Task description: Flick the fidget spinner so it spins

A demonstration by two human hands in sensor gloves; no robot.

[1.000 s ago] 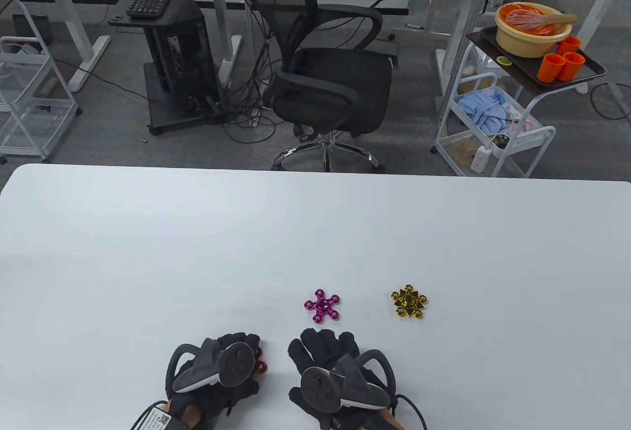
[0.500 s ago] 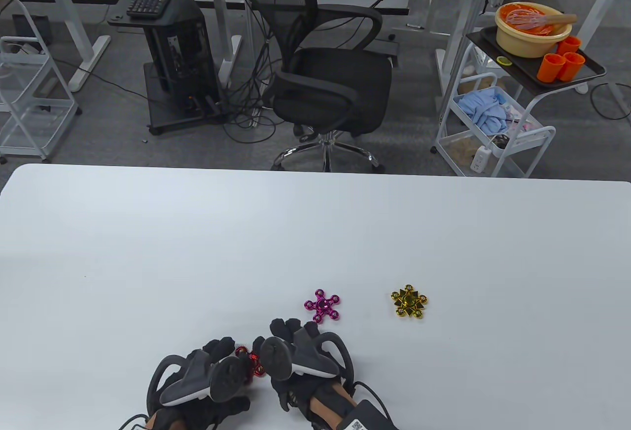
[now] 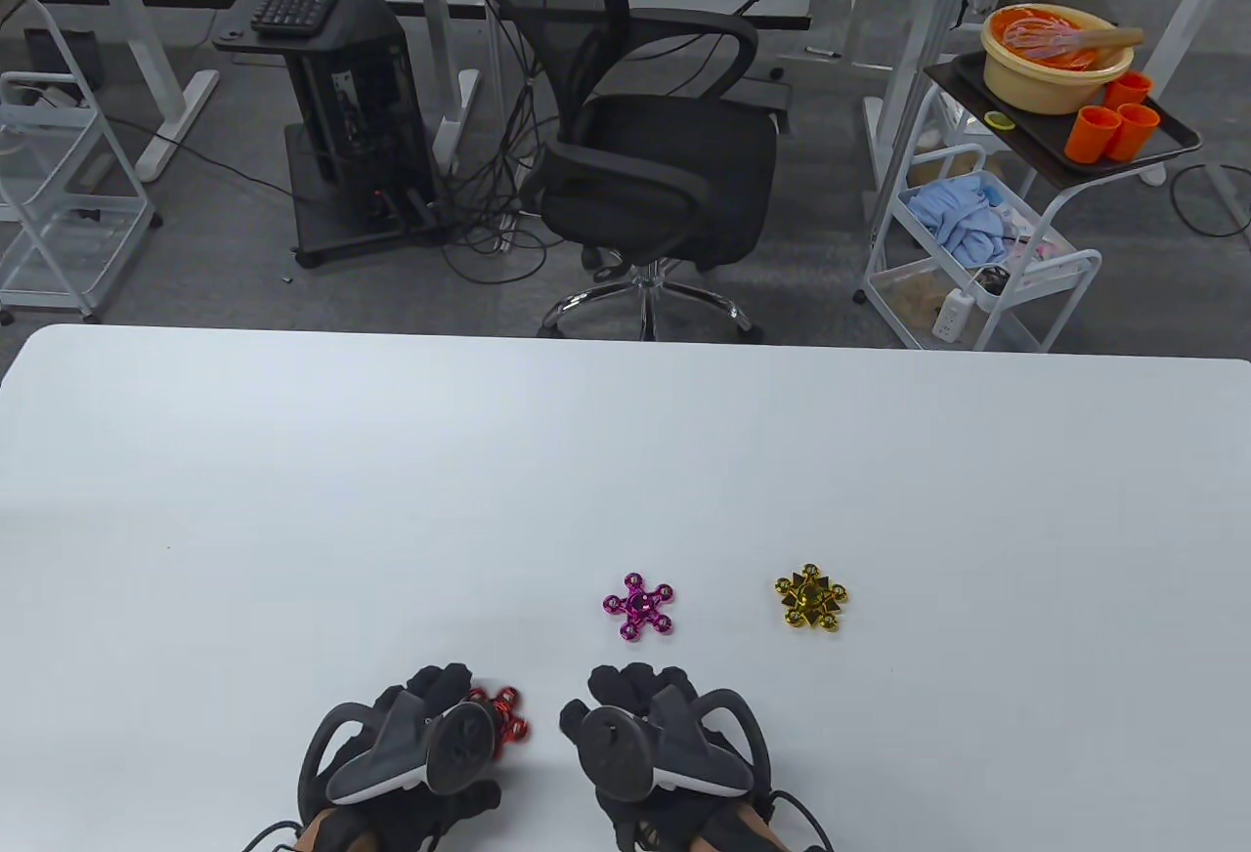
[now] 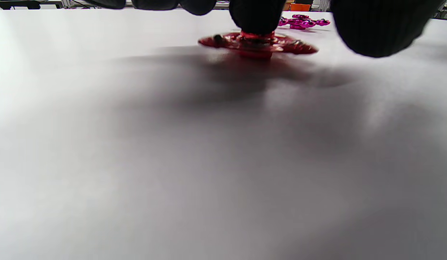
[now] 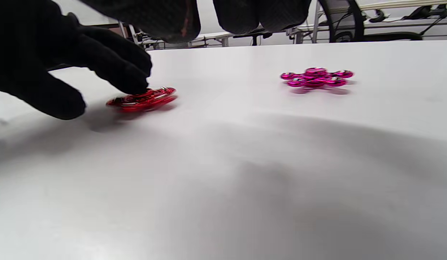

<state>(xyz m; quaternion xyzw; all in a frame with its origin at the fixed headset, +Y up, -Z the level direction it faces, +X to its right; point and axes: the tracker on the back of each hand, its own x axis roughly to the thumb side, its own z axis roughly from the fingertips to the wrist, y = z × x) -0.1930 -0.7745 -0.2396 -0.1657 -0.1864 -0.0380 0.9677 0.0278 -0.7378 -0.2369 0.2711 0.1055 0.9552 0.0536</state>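
A red fidget spinner lies flat on the white table near the front edge. Its arms are blurred in the left wrist view and the right wrist view. My left hand presses one fingertip down on the spinner's hub. My right hand rests to the right of it, apart from the spinner and holding nothing, its fingers just above the table.
A magenta spinner and a gold spinner lie still on the table beyond my right hand. An office chair and a cart with an orange bowl stand behind the table's far edge.
Half a second ago my right hand was at the red spinner beside my left hand. It has drawn back to the right. The red spinner's arms now blur.
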